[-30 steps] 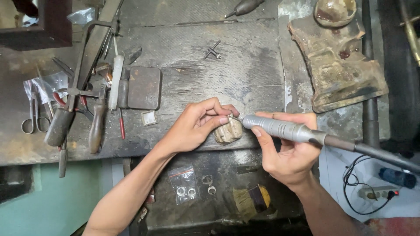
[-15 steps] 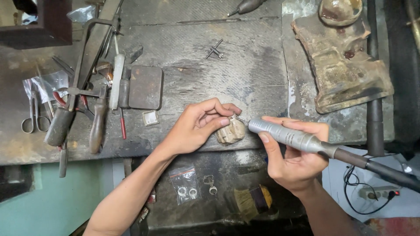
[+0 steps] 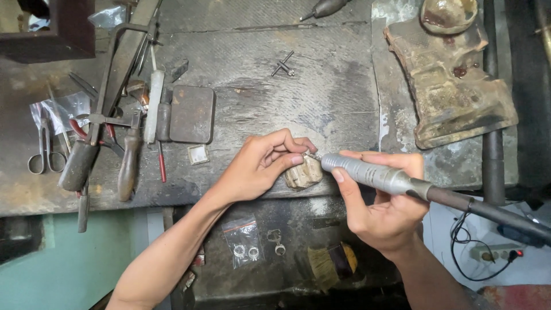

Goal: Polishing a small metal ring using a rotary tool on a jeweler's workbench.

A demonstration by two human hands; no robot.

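My left hand [image 3: 261, 166] pinches a small metal piece [image 3: 310, 154] between thumb and fingertips. It rests against a worn wooden peg [image 3: 303, 173] that juts from the front edge of the dark workbench [image 3: 321, 103]. My right hand [image 3: 381, 209] grips a grey rotary handpiece [image 3: 373, 175], whose tip touches the small piece from the right. A thick black flexible shaft [image 3: 488, 213] runs off the handpiece to the right.
Pliers, files and a saw frame [image 3: 123, 74] lie at the left with scissors [image 3: 46, 152] and a dark square block [image 3: 192, 113]. A chuck key [image 3: 283, 65] lies mid-bench. A rusty metal casting [image 3: 453, 86] sits at the right. Below are a bag of rings [image 3: 244, 241], a brush [image 3: 330, 261] and a power strip [image 3: 493, 251].
The handpiece has shifted slightly right and tilted lower, while its tip stays on the small piece. My left hand keeps its pinch at the peg.
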